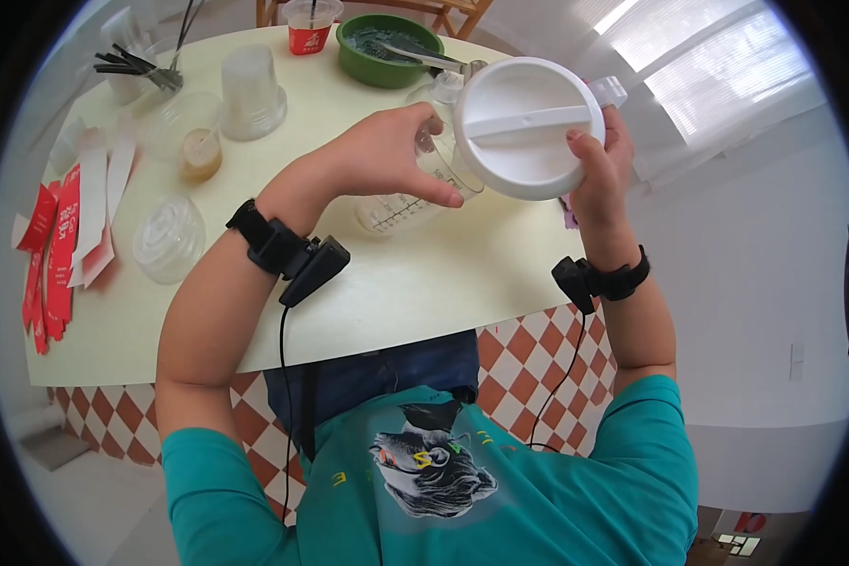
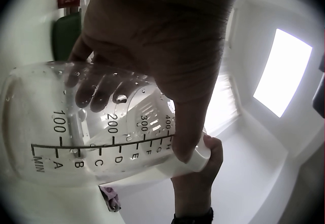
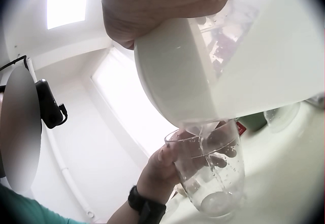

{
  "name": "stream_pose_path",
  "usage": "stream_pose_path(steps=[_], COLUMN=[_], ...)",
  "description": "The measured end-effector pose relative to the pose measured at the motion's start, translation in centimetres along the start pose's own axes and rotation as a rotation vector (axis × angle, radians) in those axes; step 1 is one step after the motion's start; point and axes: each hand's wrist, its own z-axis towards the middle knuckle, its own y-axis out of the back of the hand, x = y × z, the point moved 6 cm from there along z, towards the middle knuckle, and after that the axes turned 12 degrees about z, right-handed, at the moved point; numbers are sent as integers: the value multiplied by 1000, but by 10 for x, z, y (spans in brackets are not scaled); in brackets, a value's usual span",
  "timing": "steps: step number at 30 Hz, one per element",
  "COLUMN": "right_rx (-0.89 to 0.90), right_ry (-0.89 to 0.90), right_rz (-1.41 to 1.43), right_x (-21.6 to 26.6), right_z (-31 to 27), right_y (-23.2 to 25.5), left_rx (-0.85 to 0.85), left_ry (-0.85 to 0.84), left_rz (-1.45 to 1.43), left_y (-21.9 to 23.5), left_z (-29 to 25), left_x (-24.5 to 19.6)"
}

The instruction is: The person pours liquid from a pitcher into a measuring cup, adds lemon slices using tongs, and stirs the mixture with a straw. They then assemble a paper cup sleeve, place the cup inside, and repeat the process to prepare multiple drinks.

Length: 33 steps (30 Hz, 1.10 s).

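My right hand [image 1: 602,174] grips a pitcher with a round white lid [image 1: 531,127], its thumb on the lid's edge. In the right wrist view the pitcher [image 3: 172,74] is tilted over the mouth of a clear measuring cup [image 3: 190,183], and a thin stream runs down inside the cup. My left hand [image 1: 377,156] holds this cup, fingers and thumb curled round its upper part. Black marks for 100 to 400 and letters show on the cup [image 2: 101,127] in the left wrist view, with droplets on its wall. The cup leans, its rim close under the pitcher.
At the back of the table [image 1: 396,292] stand a green basin [image 1: 377,71] with a metal utensil in it and a red-and-clear cup [image 1: 308,33]. To the left are clear plastic cups [image 1: 250,90], a clear lid [image 1: 168,236], red and white paper strips [image 1: 66,236] and black straws [image 1: 137,68].
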Motion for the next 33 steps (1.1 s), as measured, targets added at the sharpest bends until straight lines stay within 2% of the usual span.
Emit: stream_pose_path(steps=[22, 31, 33], right_rx=[20, -88, -100], right_ry=[-2, -47, -50], right_rz=[8, 83, 105], right_x=[-2, 3, 3], right_z=[2, 12, 14], right_y=[-1, 11, 14], left_rx=[-47, -204, -248], left_ry=[5, -28, -59], left_rz=[-9, -98, -209], left_y=[-1, -12, -15], left_z=[1, 2, 3], left_x=[8, 9, 9])
